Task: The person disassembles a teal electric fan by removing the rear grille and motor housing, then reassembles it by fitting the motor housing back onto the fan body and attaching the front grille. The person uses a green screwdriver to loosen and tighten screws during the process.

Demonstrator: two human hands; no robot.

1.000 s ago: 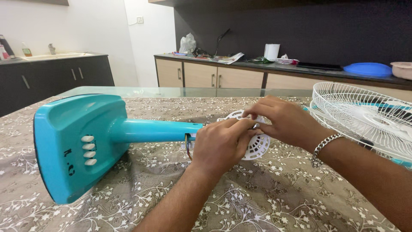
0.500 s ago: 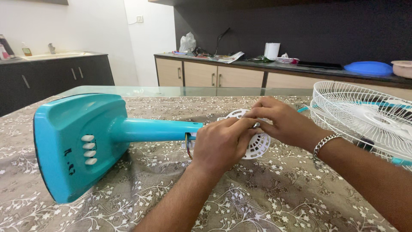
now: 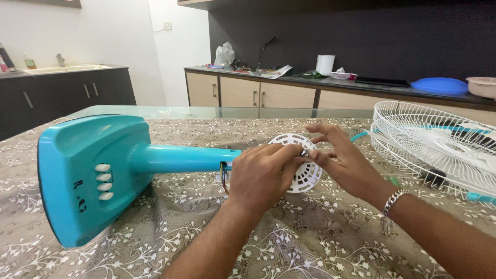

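Here, mid-frame, the left hand (image 3: 261, 175) grips the white vented cap (image 3: 299, 163) on the teal fan (image 3: 103, 173) while the right hand (image 3: 343, 163) pinches its rim, and loose wires (image 3: 223, 181) nearby could snag.

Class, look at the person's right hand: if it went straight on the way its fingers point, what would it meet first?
The right hand points left, toward the white vented cover and the left hand. Its fingertips look already at the cover's rim, so it would probably meet that first, though depth is unclear.
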